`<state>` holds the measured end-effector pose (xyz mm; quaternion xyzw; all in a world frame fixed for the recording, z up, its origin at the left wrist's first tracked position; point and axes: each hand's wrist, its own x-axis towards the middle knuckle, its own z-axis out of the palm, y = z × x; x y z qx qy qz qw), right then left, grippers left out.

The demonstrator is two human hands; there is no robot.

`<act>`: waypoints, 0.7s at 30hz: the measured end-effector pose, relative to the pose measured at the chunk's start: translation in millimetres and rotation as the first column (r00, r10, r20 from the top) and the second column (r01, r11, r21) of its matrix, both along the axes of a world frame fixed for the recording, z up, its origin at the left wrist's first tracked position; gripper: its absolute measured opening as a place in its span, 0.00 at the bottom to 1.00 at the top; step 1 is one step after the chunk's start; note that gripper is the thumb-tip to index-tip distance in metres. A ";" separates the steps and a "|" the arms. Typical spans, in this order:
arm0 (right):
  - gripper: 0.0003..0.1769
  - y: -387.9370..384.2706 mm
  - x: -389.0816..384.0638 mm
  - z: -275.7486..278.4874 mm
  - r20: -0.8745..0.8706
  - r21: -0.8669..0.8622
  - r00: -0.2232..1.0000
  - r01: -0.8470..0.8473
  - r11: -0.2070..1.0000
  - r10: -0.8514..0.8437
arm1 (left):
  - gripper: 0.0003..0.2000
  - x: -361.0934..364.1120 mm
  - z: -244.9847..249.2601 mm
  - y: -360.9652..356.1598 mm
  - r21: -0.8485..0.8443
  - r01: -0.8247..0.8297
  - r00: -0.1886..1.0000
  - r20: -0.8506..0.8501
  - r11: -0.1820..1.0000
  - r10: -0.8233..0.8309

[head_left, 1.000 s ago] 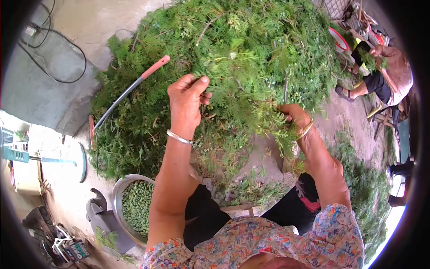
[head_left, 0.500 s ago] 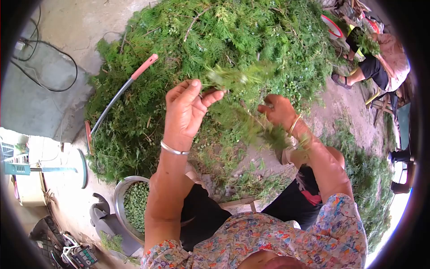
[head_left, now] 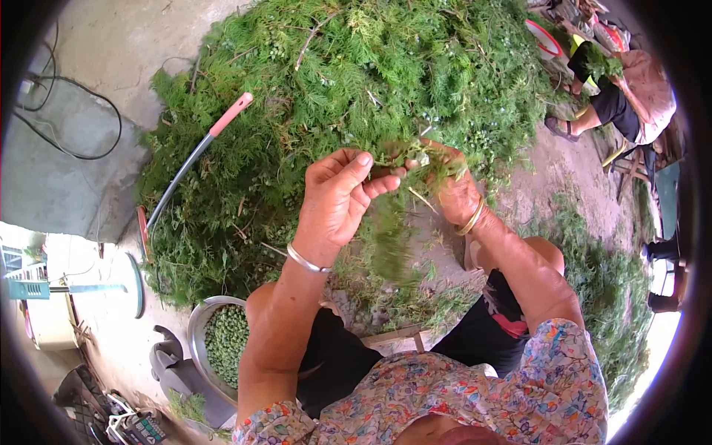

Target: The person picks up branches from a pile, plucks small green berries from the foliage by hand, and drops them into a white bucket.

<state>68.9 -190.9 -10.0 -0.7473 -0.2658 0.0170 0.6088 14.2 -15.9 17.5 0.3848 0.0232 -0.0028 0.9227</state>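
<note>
My left hand (head_left: 334, 199), a silver bracelet at its wrist, pinches a green evergreen sprig (head_left: 397, 154) between thumb and fingers. At the sprig's other side is my right hand (head_left: 458, 199), wearing a gold-coloured bangle. Its fingers are curled against the foliage, and blurred leaves partly cover them. Below the two hands hangs more greenery (head_left: 391, 241), smeared by motion. Both hands are in front of a big pile of cut evergreen branches (head_left: 400, 67) with small pale berries among the leaves. By my left knee stands a metal bowl (head_left: 194, 334) holding many green berries (head_left: 226, 341).
A curved metal tool with a pink handle (head_left: 231, 115) leans on the pile's left side. Another person (head_left: 641, 93) sits at the upper right, holding greenery. More branches (head_left: 604, 297) lie along the right. Cables (head_left: 111, 122) cross a grey slab at the left.
My left hand has moved right and my right hand has come up and inward, so they now meet at the sprig. The greenery near my right forearm now hangs between the hands.
</note>
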 end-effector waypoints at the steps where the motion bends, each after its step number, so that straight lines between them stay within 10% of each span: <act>1: 0.08 0.0 -3.0 2.3 0.231 -0.154 0.966 0.151 0.977 -0.113 | 0.06 -1.4 1.9 -0.1 0.050 0.041 0.999 -0.031 0.998 -0.039; 4: 0.10 -0.4 -2.8 26.7 -0.290 -0.050 0.955 0.041 0.998 -0.054 | 0.07 -4.2 2.3 10.9 0.335 0.044 0.992 -0.123 0.941 -0.002; 8: 0.20 -2.3 6.3 8.4 -0.352 -0.083 0.931 -0.130 0.988 0.093 | 0.08 -6.4 5.9 10.5 0.671 0.020 0.980 -0.161 0.741 0.120; 10: 0.22 -5.2 0.9 7.0 -0.312 -0.124 0.949 -0.078 0.989 0.036 | 0.08 -4.5 4.0 16.9 0.694 -0.095 0.956 -0.135 0.713 0.260; 13: 0.10 -5.7 -6.8 12.3 -0.648 0.363 0.731 0.050 0.930 0.214 | 0.04 2.5 3.9 41.7 0.431 -0.351 0.912 -0.043 0.831 0.408; 17: 0.10 -9.6 -2.0 3.0 -0.586 0.196 0.794 -0.054 0.979 0.161 | 0.05 -3.8 4.3 33.6 0.324 -0.227 0.974 0.067 0.918 0.218; 19: 0.14 -9.5 -3.5 3.3 -0.287 -0.276 0.958 -0.089 0.957 0.006 | 0.08 -7.1 -0.8 20.9 0.308 -0.137 0.991 0.040 0.942 0.131; 21: 0.14 -7.6 -2.8 -8.3 -0.303 -0.189 0.952 -0.111 0.976 0.050 | 0.10 -7.1 -5.4 6.1 0.339 -0.096 0.995 0.019 0.936 0.095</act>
